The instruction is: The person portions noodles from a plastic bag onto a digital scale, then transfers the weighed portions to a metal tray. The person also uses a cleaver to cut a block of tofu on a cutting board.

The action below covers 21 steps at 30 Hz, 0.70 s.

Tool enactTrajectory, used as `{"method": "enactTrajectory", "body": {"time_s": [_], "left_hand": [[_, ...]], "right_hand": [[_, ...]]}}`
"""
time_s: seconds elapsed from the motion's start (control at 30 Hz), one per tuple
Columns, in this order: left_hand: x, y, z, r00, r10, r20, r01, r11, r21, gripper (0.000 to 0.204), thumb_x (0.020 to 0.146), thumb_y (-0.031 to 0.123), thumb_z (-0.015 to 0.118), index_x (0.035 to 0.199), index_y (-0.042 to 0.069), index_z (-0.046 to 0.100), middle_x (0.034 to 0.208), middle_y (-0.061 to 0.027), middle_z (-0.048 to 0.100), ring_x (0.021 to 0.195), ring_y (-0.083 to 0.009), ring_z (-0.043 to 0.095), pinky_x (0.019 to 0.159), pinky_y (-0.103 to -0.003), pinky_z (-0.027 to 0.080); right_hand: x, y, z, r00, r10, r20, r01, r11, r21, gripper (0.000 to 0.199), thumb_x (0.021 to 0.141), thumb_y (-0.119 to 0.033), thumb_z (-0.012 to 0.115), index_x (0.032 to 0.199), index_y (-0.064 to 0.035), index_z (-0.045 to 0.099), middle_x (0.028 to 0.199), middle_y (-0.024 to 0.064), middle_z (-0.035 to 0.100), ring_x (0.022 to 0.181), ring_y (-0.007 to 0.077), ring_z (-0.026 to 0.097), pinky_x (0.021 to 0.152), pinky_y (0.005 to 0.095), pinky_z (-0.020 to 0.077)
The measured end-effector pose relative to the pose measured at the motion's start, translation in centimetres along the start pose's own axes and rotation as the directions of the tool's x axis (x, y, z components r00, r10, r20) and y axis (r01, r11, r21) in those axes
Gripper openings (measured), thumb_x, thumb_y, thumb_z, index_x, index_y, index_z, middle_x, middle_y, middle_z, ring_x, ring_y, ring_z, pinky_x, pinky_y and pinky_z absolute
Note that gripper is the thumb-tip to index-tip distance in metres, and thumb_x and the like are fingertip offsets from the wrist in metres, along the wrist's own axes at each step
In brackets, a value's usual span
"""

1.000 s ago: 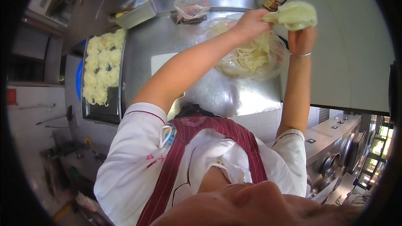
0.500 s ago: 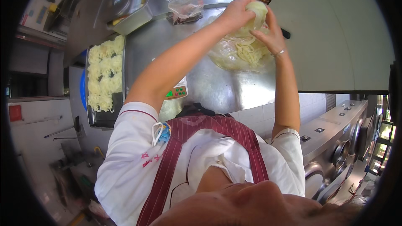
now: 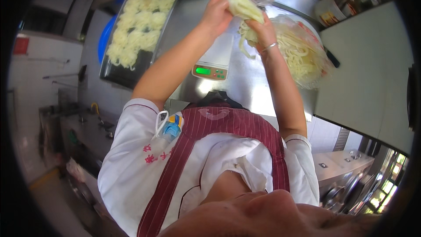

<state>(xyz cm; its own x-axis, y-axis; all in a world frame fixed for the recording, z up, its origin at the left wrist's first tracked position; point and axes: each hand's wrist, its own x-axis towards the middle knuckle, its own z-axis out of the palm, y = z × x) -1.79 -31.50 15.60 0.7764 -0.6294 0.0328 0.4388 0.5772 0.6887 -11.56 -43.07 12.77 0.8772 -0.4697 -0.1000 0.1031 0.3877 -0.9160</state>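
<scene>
Between tray (image 3: 142, 63) and bag (image 3: 315, 39), beyond scale (image 3: 210, 73) near counter's (image 3: 263, 92) front edge, clamping noodles (image 3: 242, 3) in fingers of right hand (image 3: 264, 33). Holding left hand (image 3: 217, 16) with fingers apart.

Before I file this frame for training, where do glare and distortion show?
Head view, centre: glare on the steel table below the scale; head view, lower right: bright window, panes washed out; head view, rim: fisheye bending, black corners.

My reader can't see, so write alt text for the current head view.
The wearer's right hand holds a bundle of pale noodles, left hand beside it, over a metal counter. Around them: a digital scale, a dark tray of noodle clusters at left, a clear bag of loose noodles at right.
</scene>
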Motion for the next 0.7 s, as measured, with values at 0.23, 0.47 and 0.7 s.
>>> {"method": "enactTrajectory", "body": {"time_s": [0.23, 0.47, 0.7], "left_hand": [[-5.3, -6.8, -16.8, 0.942, -0.020, -0.334, 0.225, 0.778, 0.586, 0.048, 0.074, -0.003, 0.055, 0.121, 0.004, 0.052, 0.112, -0.0078, 0.059, 0.102, -0.0209, 0.059, 0.085, -0.034, 0.049], [-9.1, -6.5, -17.8, 0.981, -0.004, -0.193, 0.191, -0.117, 0.975, 0.053, 0.068, 0.005, 0.063, 0.119, 0.005, 0.051, 0.117, -0.0161, 0.058, 0.115, -0.0337, 0.049, 0.099, -0.041, 0.038], [-8.7, -4.1, -22.1, 0.956, -0.244, -0.164, 0.102, -0.248, 0.963, 0.059, 0.073, 0.012, 0.057, 0.131, 0.008, 0.043, 0.126, -0.0153, 0.053, 0.116, -0.0358, 0.049, 0.098, -0.042, 0.040]], "right_hand": [[4.9, 16.1, 1.4, 0.893, 0.449, -0.004, -0.445, 0.886, 0.131, 0.030, 0.076, 0.003, 0.055, 0.105, -0.0004, 0.058, 0.095, 0.0123, 0.063, 0.084, 0.0252, 0.063, 0.072, 0.0370, 0.0531], [3.1, 19.3, 0.6, 0.935, 0.293, -0.201, -0.340, 0.902, -0.265, 0.047, 0.078, -0.009, 0.059, 0.123, -0.0053, 0.052, 0.114, 0.0157, 0.057, 0.107, 0.0285, 0.056, 0.090, 0.0360, 0.0457], [3.8, 15.4, -0.3, 0.940, 0.258, 0.222, 0.249, -0.076, -0.965, 0.056, 0.080, -0.023, 0.063, 0.130, -0.0056, 0.045, 0.125, 0.0204, 0.052, 0.111, 0.0378, 0.053, 0.097, 0.0400, 0.0441]]}}
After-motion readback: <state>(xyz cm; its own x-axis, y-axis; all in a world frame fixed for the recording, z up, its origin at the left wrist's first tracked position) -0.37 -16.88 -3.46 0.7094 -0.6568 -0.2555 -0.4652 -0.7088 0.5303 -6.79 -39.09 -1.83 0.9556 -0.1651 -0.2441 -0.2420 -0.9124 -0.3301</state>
